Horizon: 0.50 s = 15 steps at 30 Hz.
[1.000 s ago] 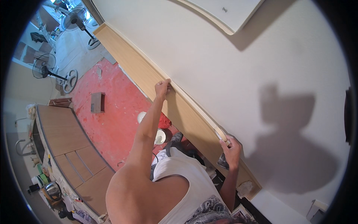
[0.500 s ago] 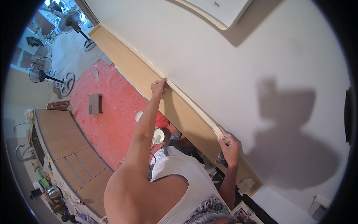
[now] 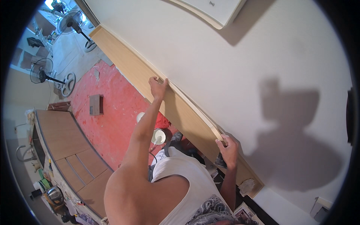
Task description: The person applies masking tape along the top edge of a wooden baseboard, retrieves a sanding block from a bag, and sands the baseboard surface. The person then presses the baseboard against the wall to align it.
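Note:
A long, pale strip of edging [image 3: 195, 109] runs beside the wall along the back edge of a light wood board [image 3: 131, 67]. Its near end stands a little off the board, bowed, with my right hand [image 3: 228, 152] pinching it between thumb and fingers. Farther along, my left hand [image 3: 159, 89] is over the board, fingers spread, its thumb against the strip. Whether those fingertips grip anything is hard to see. A crumpled, whitish lump [image 3: 246, 186] lies at the board's near end.
White wall [image 3: 292, 56] rises close on the right, a white panel [image 3: 213, 9] jutting from it above. Below left, the red floor [image 3: 112, 131] holds an open pail [image 3: 158, 137] and a brown block [image 3: 96, 104]. Two standing fans [image 3: 41, 71] are farther off; a brown cabinet [image 3: 60, 127] stands left.
My left hand has opened its fingers and spread them leftward over the board. My right hand has shifted slightly, still on the strip's end, and the strip lies closer to the board's edge line.

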Motion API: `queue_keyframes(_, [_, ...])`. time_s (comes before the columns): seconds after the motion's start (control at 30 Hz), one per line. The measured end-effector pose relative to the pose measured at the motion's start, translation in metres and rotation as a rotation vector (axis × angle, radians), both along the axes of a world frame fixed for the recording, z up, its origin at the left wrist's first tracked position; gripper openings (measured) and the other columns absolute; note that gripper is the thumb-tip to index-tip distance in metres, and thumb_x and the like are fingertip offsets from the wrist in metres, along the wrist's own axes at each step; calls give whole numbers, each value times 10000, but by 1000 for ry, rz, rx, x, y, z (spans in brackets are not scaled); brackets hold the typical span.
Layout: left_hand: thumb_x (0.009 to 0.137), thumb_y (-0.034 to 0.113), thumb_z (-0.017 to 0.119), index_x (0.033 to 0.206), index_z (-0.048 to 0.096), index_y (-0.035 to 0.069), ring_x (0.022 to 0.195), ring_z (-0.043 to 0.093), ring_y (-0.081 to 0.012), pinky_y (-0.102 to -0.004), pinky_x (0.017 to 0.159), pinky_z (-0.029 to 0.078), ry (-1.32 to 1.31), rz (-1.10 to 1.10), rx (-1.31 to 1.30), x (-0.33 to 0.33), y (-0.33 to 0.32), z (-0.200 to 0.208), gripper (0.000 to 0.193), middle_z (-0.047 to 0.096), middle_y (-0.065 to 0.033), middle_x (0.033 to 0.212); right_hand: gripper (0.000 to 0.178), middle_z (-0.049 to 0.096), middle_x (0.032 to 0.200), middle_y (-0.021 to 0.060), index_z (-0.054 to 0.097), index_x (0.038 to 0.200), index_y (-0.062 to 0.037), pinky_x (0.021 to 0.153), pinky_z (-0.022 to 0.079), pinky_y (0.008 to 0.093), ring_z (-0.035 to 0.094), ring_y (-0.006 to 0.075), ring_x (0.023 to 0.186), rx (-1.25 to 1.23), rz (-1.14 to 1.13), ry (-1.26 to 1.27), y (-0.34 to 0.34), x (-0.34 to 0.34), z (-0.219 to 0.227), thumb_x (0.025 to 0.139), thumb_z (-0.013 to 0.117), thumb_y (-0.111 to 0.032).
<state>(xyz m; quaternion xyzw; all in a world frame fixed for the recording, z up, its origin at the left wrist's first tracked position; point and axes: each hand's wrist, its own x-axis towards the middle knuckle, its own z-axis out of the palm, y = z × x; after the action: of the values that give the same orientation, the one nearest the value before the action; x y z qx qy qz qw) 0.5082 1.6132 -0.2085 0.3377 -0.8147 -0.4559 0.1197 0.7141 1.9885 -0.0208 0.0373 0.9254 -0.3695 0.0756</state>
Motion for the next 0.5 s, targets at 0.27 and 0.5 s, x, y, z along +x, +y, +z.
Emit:
queue_keyframes(0.27, [928,507,592,1598,175,15,1407,369,-460,-555,1125,375,-85,-343,-426,-24,-78,-9,930,161,-192,1677,317,732,970,153,728,1080,-16,722,530,379,686,321,825,-27,16,30,-6,-1,4,821,802,-183])
queue_keyframes(0.5, [935,574,557,1599,169,13,1418,390,-438,-540,1117,403,-201,-625,-515,-34,-101,5,952,139,-178,1687,300,731,985,158,727,1074,-17,710,533,375,692,317,843,-35,-11,4,-3,-3,13,819,804,-156])
